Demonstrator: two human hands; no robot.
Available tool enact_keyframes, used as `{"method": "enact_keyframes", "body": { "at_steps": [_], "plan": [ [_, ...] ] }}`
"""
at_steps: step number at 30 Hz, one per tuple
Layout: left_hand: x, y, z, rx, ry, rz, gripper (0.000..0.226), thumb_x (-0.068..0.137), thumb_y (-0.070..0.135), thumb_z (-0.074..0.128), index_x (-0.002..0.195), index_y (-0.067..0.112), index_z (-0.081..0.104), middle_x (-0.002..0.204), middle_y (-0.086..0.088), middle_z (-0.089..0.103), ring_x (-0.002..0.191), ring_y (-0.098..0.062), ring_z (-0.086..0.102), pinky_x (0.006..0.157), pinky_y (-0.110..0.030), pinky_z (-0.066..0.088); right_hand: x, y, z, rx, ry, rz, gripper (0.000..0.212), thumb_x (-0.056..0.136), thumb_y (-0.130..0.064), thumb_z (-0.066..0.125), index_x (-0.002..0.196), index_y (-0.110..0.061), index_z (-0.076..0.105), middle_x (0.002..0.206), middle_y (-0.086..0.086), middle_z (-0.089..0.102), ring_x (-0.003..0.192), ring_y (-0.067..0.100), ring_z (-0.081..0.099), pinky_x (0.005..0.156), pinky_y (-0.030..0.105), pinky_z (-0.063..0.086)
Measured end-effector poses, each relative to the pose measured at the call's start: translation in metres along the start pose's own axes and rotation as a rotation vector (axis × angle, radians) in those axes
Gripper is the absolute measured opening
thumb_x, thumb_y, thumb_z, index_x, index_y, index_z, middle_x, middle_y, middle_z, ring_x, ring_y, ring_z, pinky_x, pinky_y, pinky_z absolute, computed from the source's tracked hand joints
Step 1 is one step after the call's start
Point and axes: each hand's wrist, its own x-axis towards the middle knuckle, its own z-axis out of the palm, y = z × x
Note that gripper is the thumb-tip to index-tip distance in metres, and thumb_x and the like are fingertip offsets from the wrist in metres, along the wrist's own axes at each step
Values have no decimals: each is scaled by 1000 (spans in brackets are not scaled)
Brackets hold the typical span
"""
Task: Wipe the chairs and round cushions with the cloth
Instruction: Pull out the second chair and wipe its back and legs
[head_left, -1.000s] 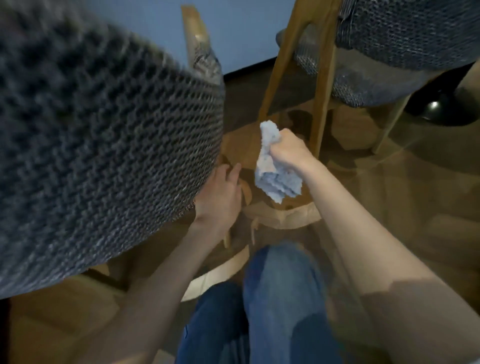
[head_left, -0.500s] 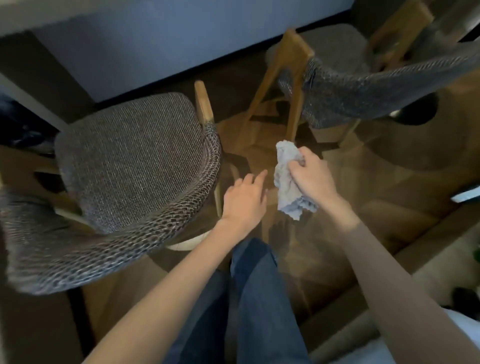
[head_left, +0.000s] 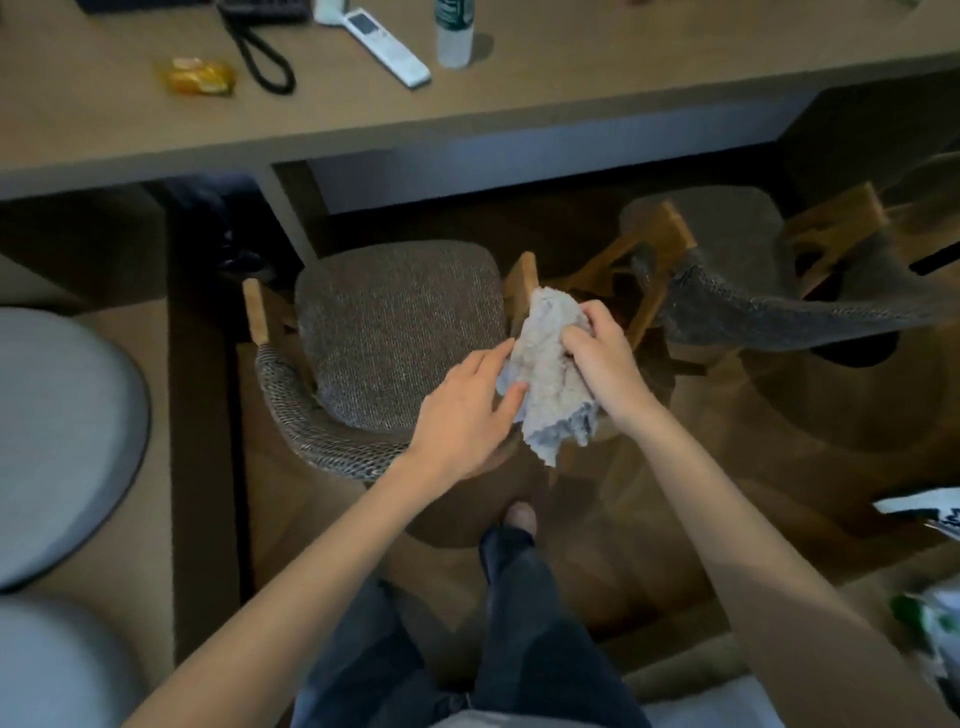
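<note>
A grey woven chair (head_left: 395, 332) with wooden arm posts stands under the desk, straight ahead of me. My right hand (head_left: 597, 358) grips a crumpled pale grey cloth (head_left: 550, 379) above the chair's right edge. My left hand (head_left: 467, 410) touches the cloth's left side, thumb and fingers pinching its lower corner. A second grey chair (head_left: 737, 291) stands to the right, its woven backrest turned toward me. Two round grey cushions (head_left: 57, 436) lie at the far left edge.
A long wooden desk (head_left: 571, 83) runs across the top, carrying a corded phone, a white remote (head_left: 389, 47), a bottle (head_left: 453, 31) and a yellow wrapper (head_left: 196, 77). My legs and foot (head_left: 519, 517) stand on the wood floor below.
The view has risen and pulled back, so the desk top now shows. My left hand moved right and took hold of the cloth, which my right hand lifted over the chair's right side.
</note>
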Motion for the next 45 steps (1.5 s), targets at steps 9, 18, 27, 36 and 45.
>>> {"method": "enact_keyframes", "body": {
  "at_steps": [9,18,27,36,45],
  "plan": [
    [-64,-161,-145,-256,7,-96,31,92,36,59,116,18,55,111,8,60,101,-6,56,85,-23,46,-33,-75,197,262,-71,32,10,92,-7,45,98,-14,49,90,0,53,77,8,55,62,22,45],
    [-67,-284,-235,-347,16,-223,15,91,25,63,99,17,53,99,5,60,96,-11,58,76,-17,44,-20,-121,322,291,-137,70,24,95,-13,47,114,-17,62,110,1,64,95,12,62,69,21,46],
    [33,-334,-260,-342,-75,-246,17,90,23,65,96,11,55,85,15,58,76,5,56,59,-4,43,65,-131,352,336,-69,103,25,100,-31,47,119,-18,57,101,-11,59,87,-3,56,59,2,41],
    [125,-362,-261,-256,-276,-217,17,89,28,65,91,19,52,76,4,65,72,-9,62,63,-23,48,125,-126,372,410,28,195,20,95,-25,60,111,-14,59,96,-2,65,89,6,63,69,15,48],
    [217,-388,-222,-177,-684,4,12,94,25,57,103,21,51,87,9,56,65,0,51,57,-14,37,160,-93,407,473,414,348,19,96,-33,56,94,-17,65,87,1,67,78,11,65,68,25,51]
  ]
}}
